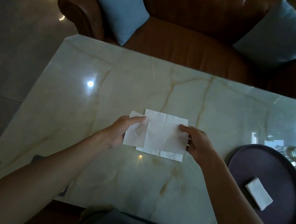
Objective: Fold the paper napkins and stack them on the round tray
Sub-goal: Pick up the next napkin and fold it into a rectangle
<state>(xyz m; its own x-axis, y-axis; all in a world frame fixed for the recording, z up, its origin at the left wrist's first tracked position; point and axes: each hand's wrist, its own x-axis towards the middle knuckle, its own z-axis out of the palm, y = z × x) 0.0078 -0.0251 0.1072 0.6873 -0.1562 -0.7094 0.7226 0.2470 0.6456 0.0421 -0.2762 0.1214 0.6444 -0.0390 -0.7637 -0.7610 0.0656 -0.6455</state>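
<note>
person mid-fold on one napkin [161,135], held just above the marble surface [108,90], well left of the round tray [255,163]. left hand [121,130] had its fingers [138,119] pinched on the napkin's left flap, which looked partly turned over toward the middle. right hand [194,142] had its fingers [184,127] pinched on the napkin's right edge, tray side. under it, a flat napkin sheet [161,153] lay on the surface, edges showing past the held one on the far and near sides.

key relation: napkin's long axis ran left-right, pointing toward the tray; it sat between both hands, so the fold probably closes left over right. right hand was nearer the tray, likely the one to carry it over.

one folded napkin stack [258,193] already lay on the tray, toward its near side, long axis skewed diagonally. task looked early.
</note>
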